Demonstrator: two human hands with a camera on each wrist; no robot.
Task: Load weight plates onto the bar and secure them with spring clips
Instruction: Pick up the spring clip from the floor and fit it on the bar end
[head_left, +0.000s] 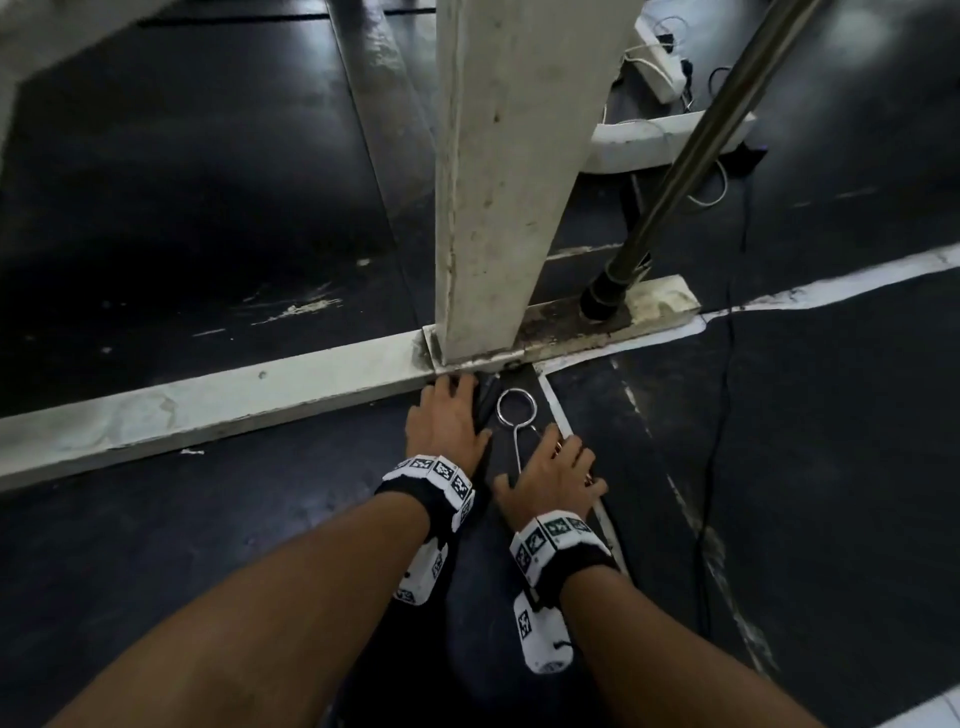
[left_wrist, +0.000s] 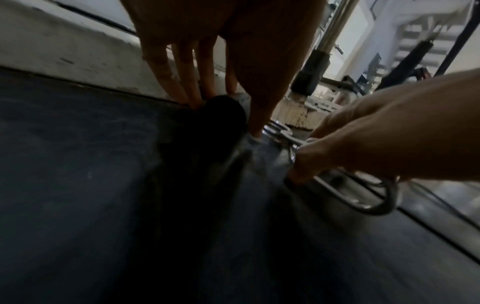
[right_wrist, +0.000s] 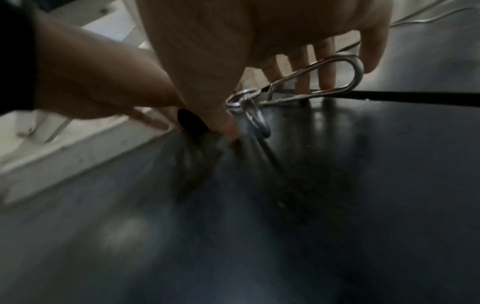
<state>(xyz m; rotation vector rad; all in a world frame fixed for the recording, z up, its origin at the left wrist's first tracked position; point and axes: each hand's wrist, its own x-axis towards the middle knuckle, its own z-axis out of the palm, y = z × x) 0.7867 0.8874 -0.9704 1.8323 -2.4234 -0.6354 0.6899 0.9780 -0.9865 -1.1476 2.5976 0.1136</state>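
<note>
A silver spring clip (head_left: 515, 447) lies on the black floor between my two hands, its ring pointing at the rack base. My right hand (head_left: 550, 467) covers its handles. In the right wrist view the fingers curl behind the raised handle loop of the clip (right_wrist: 267, 94), and the thumb (right_wrist: 226, 125) presses down near the other handle. My left hand (head_left: 449, 415) reaches to the rack base with straight fingers (left_wrist: 192, 96) touching a small black object (left_wrist: 223, 111) that I cannot identify. A steel bar (head_left: 691, 156) leans at the right.
A white rack upright (head_left: 493, 182) rises from a white floor beam (head_left: 234, 395) just beyond my hands. Power strips and cables (head_left: 660, 57) lie behind it. A thin black cable (head_left: 727, 374) runs down the floor at the right, beside white floor lines.
</note>
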